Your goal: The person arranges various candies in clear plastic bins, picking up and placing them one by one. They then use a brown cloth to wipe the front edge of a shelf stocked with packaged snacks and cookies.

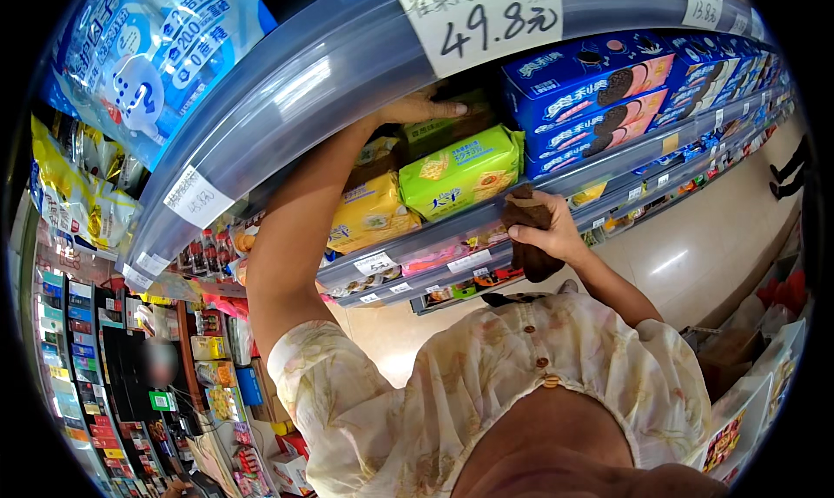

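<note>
My left hand [417, 109] reaches deep into a store shelf, under the transparent front rail [313, 88] of the shelf above. Its thumb lies along a shaded green cracker pack [430, 133] at the back; the other fingers are mostly hidden. In front of that pack is a bright green cracker pack [462, 172], with a yellow cracker pack [371, 215] to its left. My right hand [554, 231] grips a bunched brown cloth [531, 221] at the shelf's front edge, and part of the cloth hangs below.
Stacked blue Oreo boxes [586, 101] stand right of the crackers. Large blue snack bags [156, 55] sit on the upper shelf. Lower shelves with price tags [469, 260] run beneath. At lower left is a counter area with a dark monitor [127, 374]. A person's legs [791, 166] show far right.
</note>
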A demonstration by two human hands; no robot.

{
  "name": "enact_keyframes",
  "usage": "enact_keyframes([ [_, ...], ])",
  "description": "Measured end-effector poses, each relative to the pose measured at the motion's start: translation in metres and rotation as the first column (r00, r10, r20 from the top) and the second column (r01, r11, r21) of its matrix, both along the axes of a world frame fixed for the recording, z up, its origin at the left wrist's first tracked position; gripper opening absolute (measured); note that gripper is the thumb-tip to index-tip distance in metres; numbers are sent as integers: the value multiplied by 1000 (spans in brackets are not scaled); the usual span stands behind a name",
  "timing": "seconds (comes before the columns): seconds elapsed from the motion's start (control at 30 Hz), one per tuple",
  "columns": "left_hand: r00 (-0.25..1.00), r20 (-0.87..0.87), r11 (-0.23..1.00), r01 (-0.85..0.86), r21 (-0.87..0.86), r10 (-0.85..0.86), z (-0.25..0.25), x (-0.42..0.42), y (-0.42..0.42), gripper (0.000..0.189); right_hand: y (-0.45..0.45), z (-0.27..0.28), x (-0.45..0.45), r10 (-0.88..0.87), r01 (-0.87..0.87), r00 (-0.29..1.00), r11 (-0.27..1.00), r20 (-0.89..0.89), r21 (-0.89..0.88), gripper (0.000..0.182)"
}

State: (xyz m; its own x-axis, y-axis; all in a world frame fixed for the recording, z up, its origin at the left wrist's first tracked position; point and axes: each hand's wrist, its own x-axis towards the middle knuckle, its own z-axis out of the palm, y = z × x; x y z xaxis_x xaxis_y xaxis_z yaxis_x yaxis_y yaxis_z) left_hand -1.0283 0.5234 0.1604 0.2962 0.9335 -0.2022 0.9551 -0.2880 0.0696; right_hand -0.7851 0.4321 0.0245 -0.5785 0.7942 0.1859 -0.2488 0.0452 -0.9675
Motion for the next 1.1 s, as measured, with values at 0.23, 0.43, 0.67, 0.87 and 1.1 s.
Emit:
enact_keyframes([
  [0.23, 999, 6, 959, -34, -282, 38, -1, 16, -4, 86, 3, -4, 0, 78, -76, 996, 995, 31, -65, 43],
  [0.43, 999, 29, 940, -8, -341, 19, -4, 18, -4, 87, 1, 0, 0, 69, -69, 998, 995, 0, -65, 44],
  [0.67, 998, 44, 999, -41, -35, 42, 10, 13, -17, 80, 4, -7, 0, 7, -7, 999, 1000, -46, 17, 41],
  [0.87, 988, 151, 963, -21, 270, -21, 40, -2, -96, 53, 2, 1, 2, 29, -29, 999, 1000, -14, -5, 42],
  [1.1, 846, 460, 635, -516, 575, 270, 48, -53, -218, 22, 1, -2, 0, 6, -7, 999, 1000, 41, 28, 41],
])
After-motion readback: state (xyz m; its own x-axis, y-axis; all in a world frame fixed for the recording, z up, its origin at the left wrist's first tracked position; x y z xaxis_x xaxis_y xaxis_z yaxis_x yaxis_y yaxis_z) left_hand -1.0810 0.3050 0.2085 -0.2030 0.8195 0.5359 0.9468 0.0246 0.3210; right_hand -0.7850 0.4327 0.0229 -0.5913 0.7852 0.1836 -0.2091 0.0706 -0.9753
